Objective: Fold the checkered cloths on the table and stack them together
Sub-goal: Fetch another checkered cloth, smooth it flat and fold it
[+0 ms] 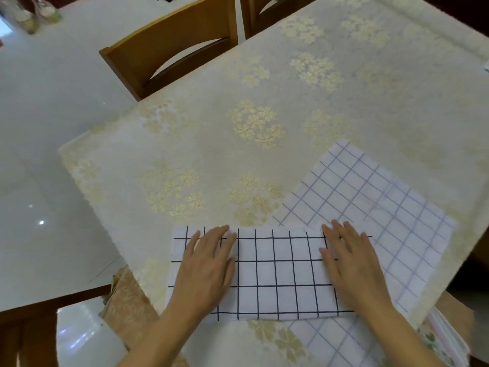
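Observation:
A white cloth with a dark grid point(277, 274) lies folded into a wide rectangle at the near edge of the table point(238, 88). My left hand point(206, 266) lies flat on its left part, fingers straight. My right hand point(349, 263) presses flat on its right end. Under that end and off to the right lies a second white cloth with a pale purple grid point(370, 197), spread out flat and turned at an angle. A corner of it shows below the folded cloth near the table's front edge.
The table wears a cream cover with gold flower clusters. Two wooden chairs point(169, 49) stand at its far side. The glossy white floor point(47, 128) lies to the left. Something patterned point(444, 340) hangs by the table's near right corner.

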A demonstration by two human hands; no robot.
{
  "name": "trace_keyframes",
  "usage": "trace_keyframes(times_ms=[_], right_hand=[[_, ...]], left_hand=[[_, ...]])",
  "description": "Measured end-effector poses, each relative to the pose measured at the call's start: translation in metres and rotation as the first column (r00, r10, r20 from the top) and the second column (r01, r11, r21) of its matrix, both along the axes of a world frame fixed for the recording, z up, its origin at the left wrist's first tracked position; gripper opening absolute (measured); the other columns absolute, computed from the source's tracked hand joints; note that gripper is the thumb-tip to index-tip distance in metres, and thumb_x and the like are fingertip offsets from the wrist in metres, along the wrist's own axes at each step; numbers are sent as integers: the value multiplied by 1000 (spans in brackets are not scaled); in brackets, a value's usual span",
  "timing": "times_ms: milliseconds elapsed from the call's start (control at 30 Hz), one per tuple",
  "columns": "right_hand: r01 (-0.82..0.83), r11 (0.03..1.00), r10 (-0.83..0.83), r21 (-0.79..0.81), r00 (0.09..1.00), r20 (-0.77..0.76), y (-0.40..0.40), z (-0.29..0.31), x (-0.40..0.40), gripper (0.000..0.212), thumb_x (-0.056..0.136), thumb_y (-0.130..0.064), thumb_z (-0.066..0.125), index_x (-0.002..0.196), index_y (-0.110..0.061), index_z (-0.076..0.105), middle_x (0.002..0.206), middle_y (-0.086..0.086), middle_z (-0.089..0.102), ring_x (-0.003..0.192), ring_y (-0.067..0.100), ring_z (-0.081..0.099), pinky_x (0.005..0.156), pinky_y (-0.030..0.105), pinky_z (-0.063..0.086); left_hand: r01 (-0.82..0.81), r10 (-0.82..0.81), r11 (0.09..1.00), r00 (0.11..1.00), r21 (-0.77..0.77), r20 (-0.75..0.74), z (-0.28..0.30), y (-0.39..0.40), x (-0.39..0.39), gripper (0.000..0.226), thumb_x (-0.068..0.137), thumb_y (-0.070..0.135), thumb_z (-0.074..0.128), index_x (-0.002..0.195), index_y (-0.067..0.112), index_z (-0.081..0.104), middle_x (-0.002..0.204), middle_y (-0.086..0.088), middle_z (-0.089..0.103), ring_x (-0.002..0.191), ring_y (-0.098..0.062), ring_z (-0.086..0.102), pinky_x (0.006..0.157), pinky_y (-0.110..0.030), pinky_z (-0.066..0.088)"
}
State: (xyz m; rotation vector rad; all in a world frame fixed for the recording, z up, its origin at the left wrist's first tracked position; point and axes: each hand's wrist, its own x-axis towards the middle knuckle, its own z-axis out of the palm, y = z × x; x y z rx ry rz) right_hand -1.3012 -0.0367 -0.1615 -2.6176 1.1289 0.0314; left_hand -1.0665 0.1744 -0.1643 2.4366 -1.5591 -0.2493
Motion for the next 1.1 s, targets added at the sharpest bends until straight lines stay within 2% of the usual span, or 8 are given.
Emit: trace_keyframes(times_ms=[67, 167, 300, 700, 833, 900, 1000, 1100], right_hand=[[71, 996, -68, 46, 996, -57, 12, -11, -3, 64, 101, -58, 16, 155, -27, 30, 163, -2, 24, 153, 17, 12, 124, 43, 11], [101, 993, -94, 57, 989, -114, 15, -28, -5, 68, 98, -66, 6, 158, -35, 10, 167, -6, 3, 153, 13, -7, 125, 40, -1], [63, 997, -58, 41, 992, -116, 9, -36, 1, 67, 99, -66, 6, 158, -35, 0, 167, -6, -9, 152, 14, -15, 124, 40, -5], [52, 998, -54, -16, 993, -108, 6, -39, 7, 70, 99, -66, 13, 159, -31, 2, 167, 0, -8, 153, 20, -13, 123, 53, 4], [-89, 996, 89, 7, 993, -79, 47, -21, 25, 74, 99, -66, 18, 159, -30, -4, 167, 0, -13, 153, 22, -15, 124, 52, -2], [-157, 987, 158, 24, 984, -78, 68, -25, 32, 74, 98, -69, 15, 159, -31, -2, 167, 0, -10, 153, 23, -12, 123, 53, 1], [-154, 988, 157, 30, 981, -117, 73, -38, 27, 74, 98, -69, 16, 159, -31, 0, 168, 0, -7, 154, 23, -9, 123, 55, 8], [-141, 990, 140, 1, 979, -147, 60, -43, 12, 73, 98, -68, 18, 159, -32, -2, 167, -1, -11, 153, 22, -12, 123, 54, 5]], left_hand=[[28, -28, 996, 1000, 84, 6, -11, 4, -11, 50, 101, 38, 33, 147, 21, 45, 157, -4, 37, 145, -24, 34, 116, -51, 28], [23, -28, 987, 999, 160, 28, -25, 7, -15, 56, 104, 46, 25, 155, 24, 29, 165, -4, 18, 153, -23, 14, 118, -52, 20], [-21, 9, 981, 998, 191, 60, -35, 7, -13, 59, 104, 50, 20, 158, 26, 18, 167, -3, 8, 154, -23, 6, 119, -56, 17], [-65, 48, 986, 992, 151, 114, -37, 12, -17, 61, 103, 50, 24, 157, 23, 24, 166, -6, 12, 153, -24, 11, 119, -58, 18], [24, -35, 993, 995, 117, 96, -29, 5, -47, 64, 102, 51, 27, 158, 20, 19, 167, -7, 9, 153, -25, 9, 119, -58, 19], [32, -43, 991, 995, 128, 85, -32, 2, -60, 65, 102, 53, 28, 158, 21, 18, 167, -6, 7, 153, -24, 8, 119, -58, 20], [-14, 0, 986, 996, 166, 87, -42, 3, -62, 66, 102, 55, 26, 158, 23, 16, 167, -6, 6, 154, -22, 6, 118, -57, 20], [-26, 10, 983, 996, 179, 94, -48, 8, -61, 66, 101, 56, 23, 159, 25, 13, 167, -5, 3, 154, -21, 4, 120, -56, 17]])
